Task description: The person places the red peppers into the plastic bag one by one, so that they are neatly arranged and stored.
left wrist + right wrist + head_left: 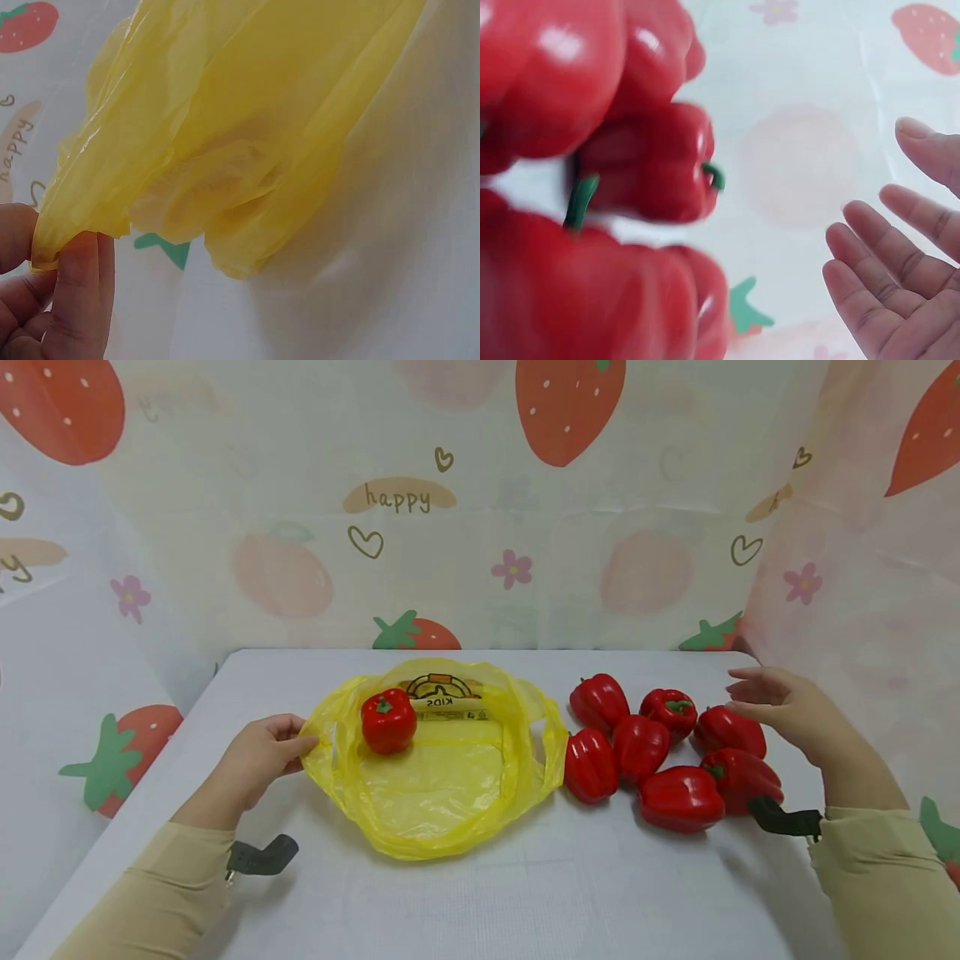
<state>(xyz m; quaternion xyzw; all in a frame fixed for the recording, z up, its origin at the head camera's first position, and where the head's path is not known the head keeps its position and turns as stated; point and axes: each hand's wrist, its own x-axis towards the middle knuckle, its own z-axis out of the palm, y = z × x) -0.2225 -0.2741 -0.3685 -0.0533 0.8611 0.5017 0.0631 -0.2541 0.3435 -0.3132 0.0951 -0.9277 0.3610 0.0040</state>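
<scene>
Stretched beige sleeves (146, 893) over the white table (525, 910). Pinched the left handle of the yellow bag (427, 768) with the left hand (258, 756), toward the left edge, probably to spread the mouth. Spotted one red pepper (388, 721) inside, left of middle! Held the right hand (802, 714) near the right edge, thumb and fingers apart, gripping nothing, by seven loose peppers (641, 747), bunched presumably for easy reach. Read reversed “KIDS” inside the bag; couldn't decipher smaller print. Beyond the back edge, caught “happy” on the strawberry cloth (450, 593).
</scene>
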